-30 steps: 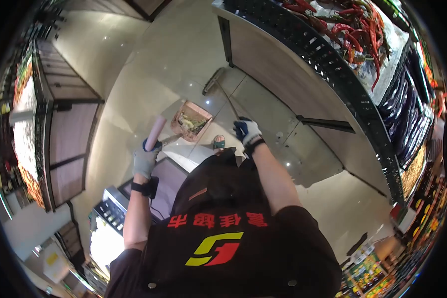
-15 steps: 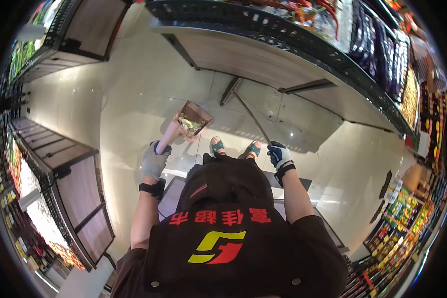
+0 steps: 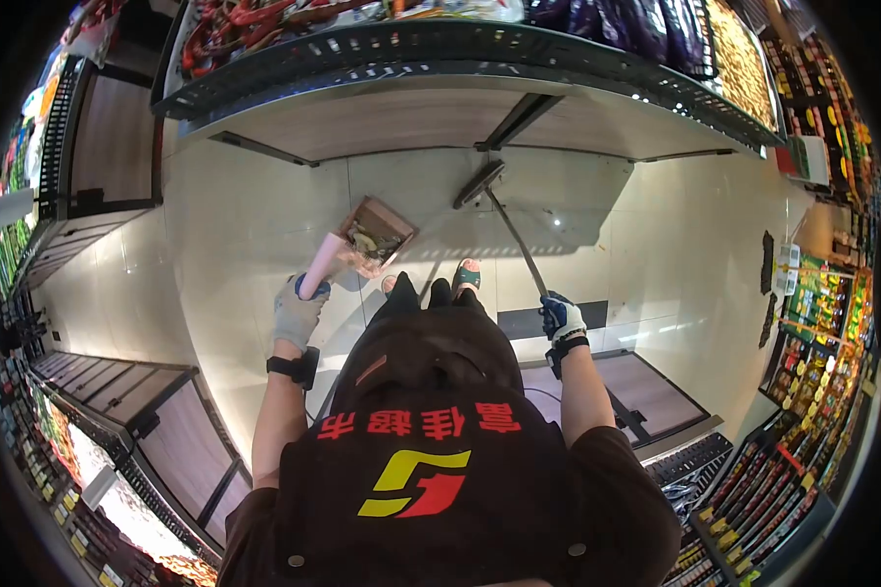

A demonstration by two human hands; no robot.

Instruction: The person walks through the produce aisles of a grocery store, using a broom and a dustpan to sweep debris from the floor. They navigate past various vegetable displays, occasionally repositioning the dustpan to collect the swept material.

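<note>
My left hand (image 3: 300, 315), in a white and blue glove, is closed around the pink handle of a dustpan (image 3: 398, 223). Scraps and leafy-looking debris (image 3: 370, 241) lie inside the pan, which is held just in front of my feet. My right hand (image 3: 562, 317), gloved the same way, grips the long thin handle of a broom (image 3: 511, 225). The broom's dark, narrow head (image 3: 479, 185) is on the floor close to the base of the produce stand, to the right of the dustpan.
Ahead stands a produce display (image 3: 411, 59) with dark crate edges, holding red peppers (image 3: 235, 34) and eggplants (image 3: 646, 29). Wood-panelled stands (image 3: 113, 147) line the left. Packed goods shelves (image 3: 822, 342) rise on the right. Pale tiled floor (image 3: 695, 235) lies between them.
My body and view have turned right and moved along the stand, with one foot stepping. The broom head now sits further right of the dustpan. Both hands keep their grips.
</note>
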